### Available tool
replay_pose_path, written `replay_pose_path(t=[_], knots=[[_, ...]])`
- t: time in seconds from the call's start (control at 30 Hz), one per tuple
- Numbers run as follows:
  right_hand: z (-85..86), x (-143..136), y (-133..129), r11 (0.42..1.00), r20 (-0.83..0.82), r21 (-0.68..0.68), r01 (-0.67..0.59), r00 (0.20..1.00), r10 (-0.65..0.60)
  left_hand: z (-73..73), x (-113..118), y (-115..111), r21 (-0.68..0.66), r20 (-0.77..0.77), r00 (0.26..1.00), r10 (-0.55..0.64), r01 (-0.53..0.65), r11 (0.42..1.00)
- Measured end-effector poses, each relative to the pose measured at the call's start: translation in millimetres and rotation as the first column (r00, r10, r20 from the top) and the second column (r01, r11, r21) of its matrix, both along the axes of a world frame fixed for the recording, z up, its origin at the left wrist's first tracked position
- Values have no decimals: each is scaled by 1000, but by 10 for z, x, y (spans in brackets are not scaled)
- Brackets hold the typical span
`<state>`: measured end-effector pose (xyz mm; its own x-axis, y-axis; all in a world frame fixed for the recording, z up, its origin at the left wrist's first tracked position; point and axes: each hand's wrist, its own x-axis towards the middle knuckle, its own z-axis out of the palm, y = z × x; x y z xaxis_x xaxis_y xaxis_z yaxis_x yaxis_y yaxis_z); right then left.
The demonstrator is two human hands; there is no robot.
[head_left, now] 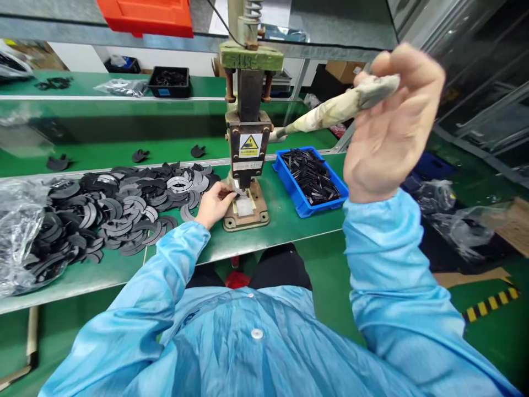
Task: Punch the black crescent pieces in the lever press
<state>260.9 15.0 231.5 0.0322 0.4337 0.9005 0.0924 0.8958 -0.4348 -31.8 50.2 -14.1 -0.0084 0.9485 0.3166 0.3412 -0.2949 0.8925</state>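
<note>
A hand-lever press [250,143] with a green top block and a warning label stands upright on the bench. My left hand [214,205] is at its base, thumb and fingertips pinched together beside the punch. They are on a small black plastic part [238,192], mostly hidden by the fingers and the punch. A pale plate [244,207] lies on the press base just in front. My right hand [390,127] is raised at the right, palm towards me, its fingers curled loosely around the end of the wrapped lever handle [334,107].
Left of the press lies a heap of black curved plastic parts [128,212], spilling from a clear bag [20,237]. A blue bin [303,210] of short black strips stands to the right. Behind are a black tray [169,91] and an orange bin [144,16] on the shelf.
</note>
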Motion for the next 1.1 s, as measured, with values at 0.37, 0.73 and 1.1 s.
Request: replay_pose_path(t=[0.37, 0.73, 1.1], knots=[[-336, -188, -199, 991, 214, -127, 50, 977, -22, 80, -6, -27, 188, -468, 877, -107, 217, 958], [-1426, -216, -301, 989, 66, 93, 117, 990, -123, 105, -226, -439, 146, -555, 832, -8, 107, 983], [-1428, -274, -259, 986, 14, 126, 105, 994, -107, 66, -1061, -688, -74, -827, 520, 214, -478, 875]])
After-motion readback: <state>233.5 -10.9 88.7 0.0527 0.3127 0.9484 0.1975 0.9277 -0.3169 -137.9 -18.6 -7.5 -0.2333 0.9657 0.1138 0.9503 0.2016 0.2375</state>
